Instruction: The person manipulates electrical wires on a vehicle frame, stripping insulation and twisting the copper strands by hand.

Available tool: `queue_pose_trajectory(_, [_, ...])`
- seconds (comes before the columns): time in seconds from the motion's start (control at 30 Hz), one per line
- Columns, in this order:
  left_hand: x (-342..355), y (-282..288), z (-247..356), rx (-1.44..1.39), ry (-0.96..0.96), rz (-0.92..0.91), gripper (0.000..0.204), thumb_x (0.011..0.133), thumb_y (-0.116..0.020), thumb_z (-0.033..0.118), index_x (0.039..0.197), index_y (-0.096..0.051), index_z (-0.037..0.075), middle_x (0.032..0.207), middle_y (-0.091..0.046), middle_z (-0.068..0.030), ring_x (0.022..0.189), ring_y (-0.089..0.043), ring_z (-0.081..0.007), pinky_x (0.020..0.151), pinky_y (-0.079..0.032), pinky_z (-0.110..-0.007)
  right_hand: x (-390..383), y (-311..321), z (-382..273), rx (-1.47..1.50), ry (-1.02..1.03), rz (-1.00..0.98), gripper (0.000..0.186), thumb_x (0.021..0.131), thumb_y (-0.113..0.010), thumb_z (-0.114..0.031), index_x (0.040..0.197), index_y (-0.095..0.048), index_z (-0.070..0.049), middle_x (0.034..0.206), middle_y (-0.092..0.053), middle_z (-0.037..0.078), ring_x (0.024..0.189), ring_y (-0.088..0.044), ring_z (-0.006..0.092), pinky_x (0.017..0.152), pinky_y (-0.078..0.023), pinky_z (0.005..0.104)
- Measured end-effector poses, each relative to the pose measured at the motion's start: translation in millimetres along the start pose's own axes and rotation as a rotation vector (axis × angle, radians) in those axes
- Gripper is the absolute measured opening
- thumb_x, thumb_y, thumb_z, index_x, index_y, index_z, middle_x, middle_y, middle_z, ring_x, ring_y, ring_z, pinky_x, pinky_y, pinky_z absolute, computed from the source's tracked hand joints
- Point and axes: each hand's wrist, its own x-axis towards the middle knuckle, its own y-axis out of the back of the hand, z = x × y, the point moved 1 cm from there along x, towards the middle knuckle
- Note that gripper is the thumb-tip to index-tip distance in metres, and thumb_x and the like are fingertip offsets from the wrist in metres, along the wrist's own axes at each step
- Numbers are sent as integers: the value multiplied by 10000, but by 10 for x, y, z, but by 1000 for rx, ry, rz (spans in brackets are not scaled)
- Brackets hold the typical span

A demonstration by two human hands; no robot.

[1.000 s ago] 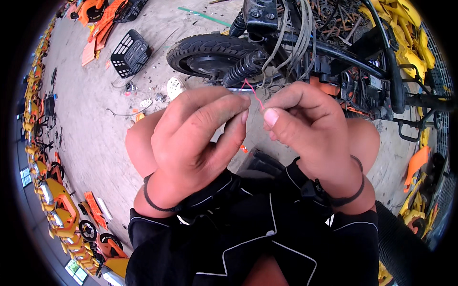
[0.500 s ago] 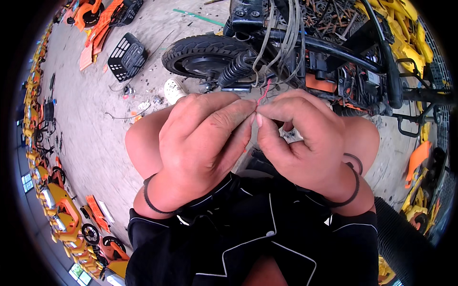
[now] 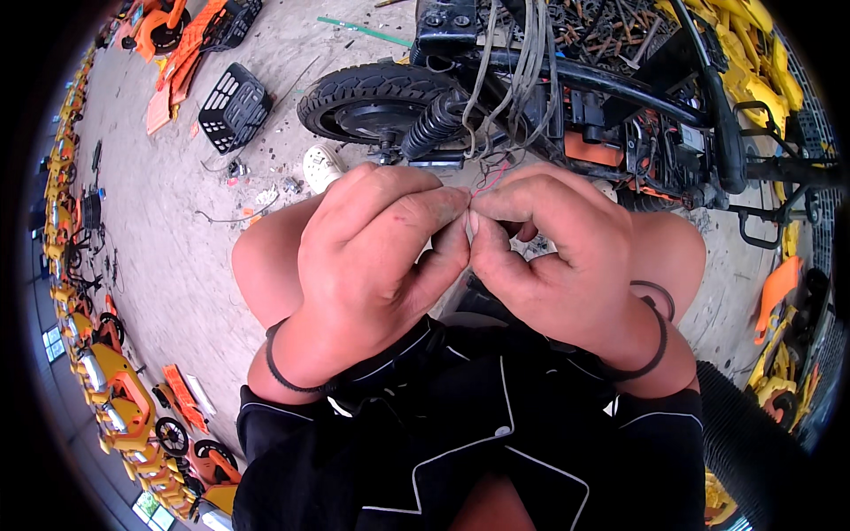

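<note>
My left hand [image 3: 372, 257] and my right hand [image 3: 549, 248] are pressed together fingertip to fingertip in front of me. Between the fingertips they pinch thin red wires [image 3: 490, 180] that run up toward a stripped black scooter frame [image 3: 575, 80]. Most of the wire is hidden inside the fingers. Each wrist wears a black band. Just beyond the hands are the scooter's black rear tyre [image 3: 372, 93] and its coil spring [image 3: 432, 124], with grey cables [image 3: 522, 62] hanging down from the frame.
A black plastic crate [image 3: 232, 104] lies on the dusty concrete floor [image 3: 177, 230] at upper left. Orange and yellow scooter body panels [image 3: 124, 407] line the left edge, and yellow panels [image 3: 753, 53] pile at upper right. Small debris lies near the tyre.
My two hands have closed in on each other, from fingertips apart with the wire stretched between them to fingertips touching. The view has shifted slightly toward the scooter.
</note>
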Motion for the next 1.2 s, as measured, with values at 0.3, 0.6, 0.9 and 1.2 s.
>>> queue_pose_trajectory(0.3, [7, 2, -33, -60, 64, 17, 219, 743, -808, -5, 940, -718, 30, 903, -693, -94, 756, -668, -247, 668, -531, -334, -10, 32, 49, 154, -97, -79, 104, 817, -737, 61, 891, -696, 1, 836, -700, 65, 654, -586, 81, 582, -468, 219])
queue_pose_trajectory(0.6, [-1, -6, -45, 4, 45, 17, 240, 739, -813, 10, 958, -720, 42, 923, -689, -77, 801, -663, -251, 707, -522, -345, 2, 18, 59, 98, -65, -54, 102, 823, -740, 51, 905, -708, 0, 833, -706, 65, 659, -609, 101, 583, -472, 226])
queue_pose_trajectory(0.9, [5, 20, -52, 31, 16, -65, 241, 691, -797, 2, 895, -674, 40, 876, -646, -81, 731, -580, -267, 641, -470, -350, 20, -11, 83, -108, 139, -57, 147, 774, -755, 66, 894, -701, 0, 826, -699, 91, 684, -654, 152, 617, -527, 263])
queue_pose_trajectory(1.2, [-12, -2, -90, -107, 108, -25, 205, 663, -781, -18, 809, -652, 44, 811, -633, -70, 707, -585, -248, 637, -473, -328, 36, 30, 91, 77, 42, -141, 150, 765, -754, 73, 881, -705, -10, 815, -690, 68, 650, -615, 117, 582, -487, 236])
